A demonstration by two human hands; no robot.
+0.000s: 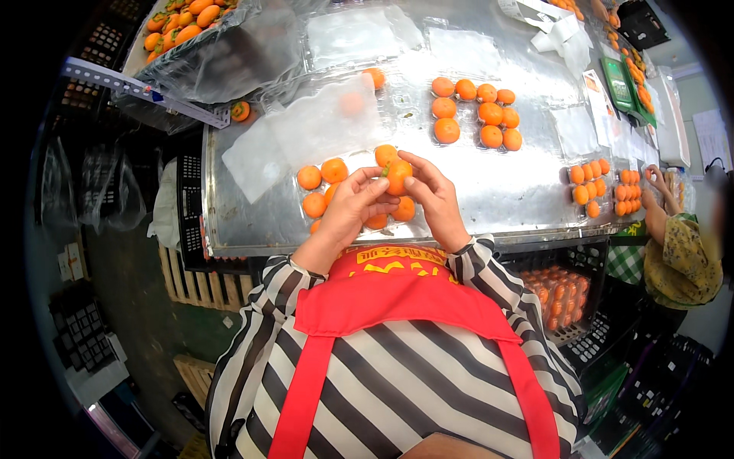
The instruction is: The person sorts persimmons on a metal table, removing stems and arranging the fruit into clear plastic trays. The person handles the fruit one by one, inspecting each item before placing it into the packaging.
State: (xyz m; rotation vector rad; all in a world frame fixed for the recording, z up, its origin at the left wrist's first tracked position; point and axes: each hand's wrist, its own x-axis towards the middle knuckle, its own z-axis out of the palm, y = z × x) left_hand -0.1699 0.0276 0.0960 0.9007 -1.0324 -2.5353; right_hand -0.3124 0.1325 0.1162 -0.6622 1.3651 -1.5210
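In front of my chest, an orange persimmon [399,179] with a green leafy cap is held between both hands. My left hand [356,200] pinches it near the cap. My right hand [434,200] grips its other side, with the thumb against the skin. Right below the hands, several persimmons [334,170] sit in a clear plastic tray near the table's front edge; my hands hide part of it. A white translucent sheet [306,138] lies just behind that tray and covers another persimmon.
More persimmon trays stand at centre right [490,115] and far right [587,183]. A plastic-lined crate of persimmons [183,27] is at the far left, beside a perforated metal bar [145,92]. A co-worker's arm [657,214] works at the right. Filled packs [562,294] stand under the table.
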